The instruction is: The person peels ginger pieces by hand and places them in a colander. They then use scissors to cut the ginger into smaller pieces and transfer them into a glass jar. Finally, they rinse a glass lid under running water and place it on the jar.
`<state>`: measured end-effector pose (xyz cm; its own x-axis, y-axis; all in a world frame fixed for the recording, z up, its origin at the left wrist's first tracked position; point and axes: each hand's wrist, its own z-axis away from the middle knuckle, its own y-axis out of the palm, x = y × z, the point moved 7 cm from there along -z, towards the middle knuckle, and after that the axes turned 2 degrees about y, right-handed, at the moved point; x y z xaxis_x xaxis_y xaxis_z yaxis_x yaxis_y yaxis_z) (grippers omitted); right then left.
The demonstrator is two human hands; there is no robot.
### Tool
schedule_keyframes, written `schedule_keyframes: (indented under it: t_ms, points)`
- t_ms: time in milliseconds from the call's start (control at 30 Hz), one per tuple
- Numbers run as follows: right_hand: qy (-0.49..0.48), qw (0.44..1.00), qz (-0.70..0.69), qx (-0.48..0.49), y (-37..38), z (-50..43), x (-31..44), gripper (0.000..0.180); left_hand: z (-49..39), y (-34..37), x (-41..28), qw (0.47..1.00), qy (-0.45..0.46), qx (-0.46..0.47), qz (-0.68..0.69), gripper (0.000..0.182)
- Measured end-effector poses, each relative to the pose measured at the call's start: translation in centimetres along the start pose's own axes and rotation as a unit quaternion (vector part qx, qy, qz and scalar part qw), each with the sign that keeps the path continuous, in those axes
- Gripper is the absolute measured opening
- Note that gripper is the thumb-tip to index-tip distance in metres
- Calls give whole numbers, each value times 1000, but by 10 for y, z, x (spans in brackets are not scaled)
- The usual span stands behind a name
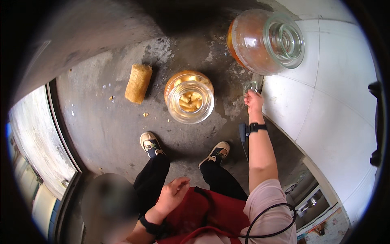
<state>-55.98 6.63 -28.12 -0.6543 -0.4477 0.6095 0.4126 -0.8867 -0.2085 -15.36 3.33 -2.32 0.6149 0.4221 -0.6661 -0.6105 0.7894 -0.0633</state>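
Note:
At the wall's foot my right hand (pixel 254 101) reaches forward, its fingers closed on the near edge of a small round clear glass lid (pixel 250 86). Whether the lid touches the floor I cannot tell. My left hand (pixel 174 193) hangs bent before the red apron (pixel 198 210), loosely curled, with nothing visible in it. Ahead of my feet stands an uncovered glass jar (pixel 207 108); pale yellow pieces (pixel 191 101) in amber liquid show through its mouth. Beyond my right hand is a larger rounded glass jar (pixel 248 39), with orange-brown contents and a glass cover (pixel 286 41) in its mouth.
A tan, rough-textured cylinder (pixel 138 84) is on the concrete floor (pixel 100 128), left of the smaller jar. Small crumbs (pixel 145 114) lie nearby. White wall panels (pixel 329 91) bound the right side; a dark-edged doorway frame (pixel 62 125) is at left. A black cable (pixel 271 207) loops by my right sleeve.

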Motion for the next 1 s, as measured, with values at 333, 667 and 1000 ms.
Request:
schedule_keyframes:
  t_ms: [333, 667, 1000]
  points:
    - [-176, 925, 266, 205, 115, 224, 56, 8, -2, 27, 33, 995, -70, -36, 62, 23]
    - [-169, 889, 393, 165, 155, 219, 33, 23, 4, 30, 41, 980, -90, -57, 170, 24]
    - [-368, 727, 569, 117, 133, 272, 70, 35, 0, 36, 53, 975, -95, -79, 187, 23]
